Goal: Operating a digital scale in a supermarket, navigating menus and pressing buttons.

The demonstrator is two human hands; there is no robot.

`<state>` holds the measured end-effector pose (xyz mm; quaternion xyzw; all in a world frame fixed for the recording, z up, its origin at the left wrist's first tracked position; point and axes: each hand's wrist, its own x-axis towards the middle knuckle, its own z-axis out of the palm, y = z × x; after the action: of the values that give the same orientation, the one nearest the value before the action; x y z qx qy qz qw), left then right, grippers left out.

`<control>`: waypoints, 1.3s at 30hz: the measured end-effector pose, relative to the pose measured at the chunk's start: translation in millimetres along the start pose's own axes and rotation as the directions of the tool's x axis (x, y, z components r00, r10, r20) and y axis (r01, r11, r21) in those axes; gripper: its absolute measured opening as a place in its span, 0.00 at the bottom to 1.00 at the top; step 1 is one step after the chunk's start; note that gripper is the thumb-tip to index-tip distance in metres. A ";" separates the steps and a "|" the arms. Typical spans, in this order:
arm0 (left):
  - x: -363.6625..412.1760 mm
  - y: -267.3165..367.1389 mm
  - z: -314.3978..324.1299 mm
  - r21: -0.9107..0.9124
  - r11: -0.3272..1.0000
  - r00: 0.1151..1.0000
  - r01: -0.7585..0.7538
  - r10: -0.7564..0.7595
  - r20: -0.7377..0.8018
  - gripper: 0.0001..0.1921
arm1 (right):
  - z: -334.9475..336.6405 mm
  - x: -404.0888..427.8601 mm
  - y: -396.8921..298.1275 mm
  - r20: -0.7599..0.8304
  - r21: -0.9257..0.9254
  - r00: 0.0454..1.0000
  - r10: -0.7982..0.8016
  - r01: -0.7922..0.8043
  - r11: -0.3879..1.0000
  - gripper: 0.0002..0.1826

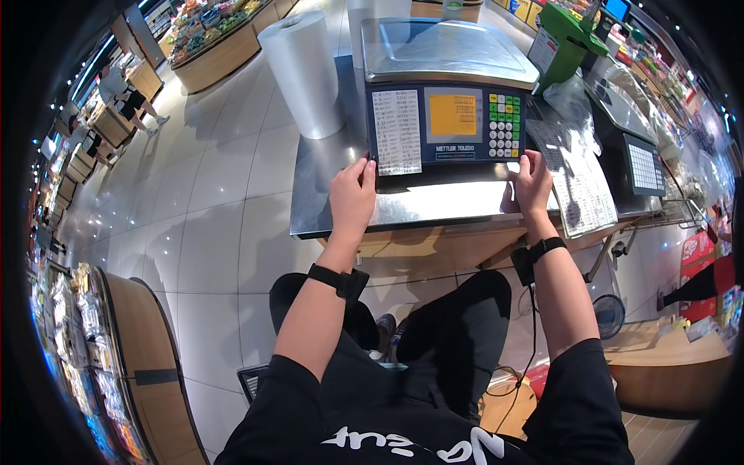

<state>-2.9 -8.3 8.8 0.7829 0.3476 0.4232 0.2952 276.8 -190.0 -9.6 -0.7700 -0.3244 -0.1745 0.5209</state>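
A Mettler Toledo weighing scale [444, 125] with a steel platter [444, 46] and a lit orange display stands on a metal-topped table [325, 200]. My left hand [353, 189] touches the lower left corner of its front panel, beside a taped strip of writing. At the lower right corner, my right hand [532, 183] rests its fingers against the panel's edge. Both hands look curled round the corners; whether they grip firmly cannot be told. Nothing shows on the platter. Left of the scale a large roll of clear plastic bags [305, 75] stands upright.
Printed sheets [575, 180] hang over the table's right part. Behind them are a green device [555, 52], plastic bags and a second scale [642, 165]. A small fan [609, 315] is at lower right, a packaged-goods stand [139, 349] at lower left. People stand at far left.
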 end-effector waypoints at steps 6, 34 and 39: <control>0.9 -6.8 0.4 -0.027 1.000 1.000 0.001 -0.001 0.002 0.14 | 0.7 1.9 4.0 0.014 -0.014 1.000 0.006 -0.006 1.000 0.09; -3.5 -7.5 1.4 -0.018 1.000 0.997 0.003 -0.005 -0.083 0.12 | 1.8 -1.8 -0.3 -0.033 -0.265 0.997 0.063 -0.070 0.962 0.10; -3.9 -7.4 4.8 -0.111 0.992 0.997 0.053 -0.059 -0.052 0.12 | -1.6 -1.4 0.2 -0.011 -0.260 0.995 0.095 -0.094 0.961 0.10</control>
<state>-2.5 -7.9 -0.8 0.7433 0.3538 0.4548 0.3399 276.0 -192.0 -10.0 -0.8465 -0.2619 -0.1900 0.4228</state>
